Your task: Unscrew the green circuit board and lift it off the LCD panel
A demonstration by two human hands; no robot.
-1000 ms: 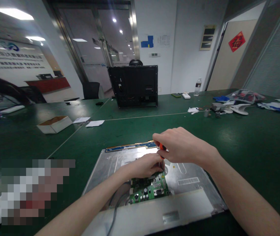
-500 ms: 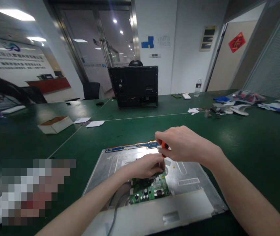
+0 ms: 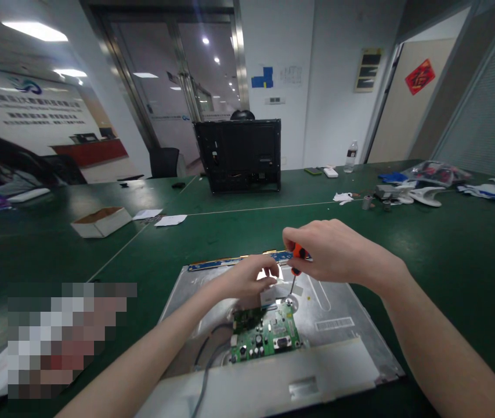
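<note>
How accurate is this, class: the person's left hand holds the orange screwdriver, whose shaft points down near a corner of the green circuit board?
Not quite: the head view shows the right hand holding the orange screwdriver, not the left hand. The rest stands: its shaft points down near a corner of the green circuit board.

An orange-and-black screwdriver point(image 3: 296, 271) stood tilted at the far right corner of a green circuit board point(image 3: 268, 331), its slim metal shaft pointing down; whether the tip touched was unclear. The board, dotted with small components, lay face up on a broad silver metal panel point(image 3: 347, 302), which extended past it on both sides. Beyond the board, a narrow blue strip point(image 3: 215, 264) lined the panel's far edge.
</note>
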